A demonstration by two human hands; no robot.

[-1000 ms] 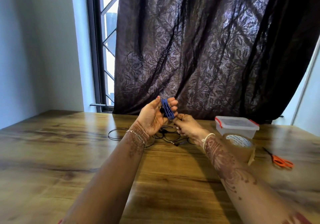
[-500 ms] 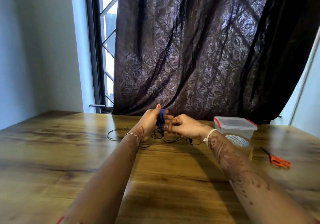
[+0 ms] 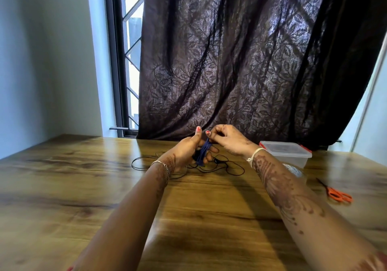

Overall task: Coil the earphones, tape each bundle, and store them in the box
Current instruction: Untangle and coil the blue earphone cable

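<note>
Earphones (image 3: pixel 203 152) with a blue cord sit wound in a tight coil around the fingers (image 3: pixel 213 150) of the left hand (image 3: pixel 184 151), which curl round the bundle and grip it, the thumb standing up beside it. The right hand (image 3: pixel 228 141) meets the coil from above: its fingers (image 3: pixel 212 135) are drawn together and pinch the top of the blue cord. Both hands are raised off the surface (image 3: pixel 83 187), to the left of the box (image 3: pixel 287 151).

A thin metal bracelet (image 3: pixel 162 164) circles the left wrist and a pale thread band (image 3: pixel 254 154) the right.

Under the hands, also left of the box, black earphones (image 3: pixel 222 167) lie loose on the surface in open, untidy loops that spread out to either side.

The box is clear plastic with its lid on and red clips at the ends. On its near side stands a tape roll (image 3: pixel 293 169), touching it or just beside it, partly hidden by the right forearm. Orange-handled scissors (image 3: pixel 337 193) lie flat nearer the person than the box and a little to its right, apart from the tape roll.

Behind the box hangs a dark curtain (image 3: pixel 240 61) with a leaf pattern, and well to the left of the box a window (image 3: pixel 129 61) with a diagonal grille shows past the curtain's edge.
</note>
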